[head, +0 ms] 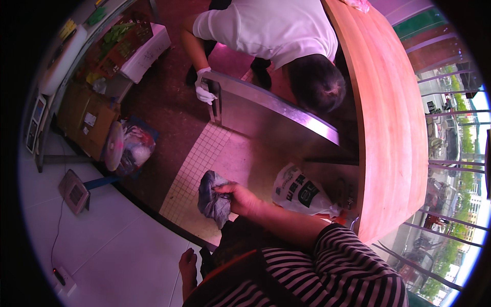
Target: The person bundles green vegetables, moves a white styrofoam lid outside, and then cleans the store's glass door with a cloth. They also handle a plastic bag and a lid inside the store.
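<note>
My right hand (239, 197) grips a crumpled grey cloth (213, 195) in front of my body. Low at the left is my left hand (188, 263), beside my dark apron; its fingers look loosely curled, and no held thing shows in it. Ahead stands a flat metal-edged panel (280, 101) with a handle (217, 100) at its left end. A co-worker's white-gloved hand (205, 90) is on that handle. The co-worker (280, 27), in a white shirt, bends over behind the panel, head low near the counter. Their other hand is hidden.
A wooden-topped counter (391, 126) runs along my right, with a printed white plastic sack (301, 192) beside its base. Tiled floor (199, 165) lies ahead. At left are a cardboard box (86, 115), a bagged bundle (136, 147), a red crate (122, 50) and a scale-like display (74, 192).
</note>
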`<state>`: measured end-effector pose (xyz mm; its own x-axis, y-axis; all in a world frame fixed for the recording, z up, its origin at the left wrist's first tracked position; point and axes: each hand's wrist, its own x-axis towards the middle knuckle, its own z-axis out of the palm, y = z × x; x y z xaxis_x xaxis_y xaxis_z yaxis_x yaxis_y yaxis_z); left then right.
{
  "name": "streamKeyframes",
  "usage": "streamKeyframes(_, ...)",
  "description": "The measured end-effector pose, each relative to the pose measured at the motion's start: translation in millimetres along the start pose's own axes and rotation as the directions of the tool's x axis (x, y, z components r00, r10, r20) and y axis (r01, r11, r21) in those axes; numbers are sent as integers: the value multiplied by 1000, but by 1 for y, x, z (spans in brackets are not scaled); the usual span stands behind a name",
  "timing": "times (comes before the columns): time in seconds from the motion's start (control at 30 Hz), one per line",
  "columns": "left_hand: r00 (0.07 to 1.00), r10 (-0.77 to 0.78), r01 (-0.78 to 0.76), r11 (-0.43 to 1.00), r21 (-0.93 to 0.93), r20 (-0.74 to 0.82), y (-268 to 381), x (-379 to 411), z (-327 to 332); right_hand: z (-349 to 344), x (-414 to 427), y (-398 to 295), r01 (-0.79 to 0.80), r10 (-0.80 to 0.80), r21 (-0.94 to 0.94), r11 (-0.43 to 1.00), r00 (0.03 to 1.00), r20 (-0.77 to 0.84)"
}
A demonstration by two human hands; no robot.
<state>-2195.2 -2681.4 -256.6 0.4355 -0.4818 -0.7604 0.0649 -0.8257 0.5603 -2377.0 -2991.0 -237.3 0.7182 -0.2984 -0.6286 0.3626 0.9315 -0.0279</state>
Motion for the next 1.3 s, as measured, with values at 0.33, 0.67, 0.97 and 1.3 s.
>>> streamKeyframes(0.33, 999, 25, -23, 999, 38, -39, -15, -11, 8, -18, 5, -2, -62, 61, -57, 996, 998, -6)
streamKeyframes(0.67, 980, 60, -53, 998, 45, -191, 22, -26, 13, 20, -9, -12, -21, 22, -96, 995, 1000, 10)
streamKeyframes(0.97, 912, 144, -171, 985, -36, -384, 56, -42, 6, 32, 3, -14, -59, 70, -209, 976, 996, 48)
streamKeyframes(1.3, -333, 711, -797, 138, 588, -619, 332, -223, -86, 49, 9, -20, -127, 181, -299, 946, 970, 163)
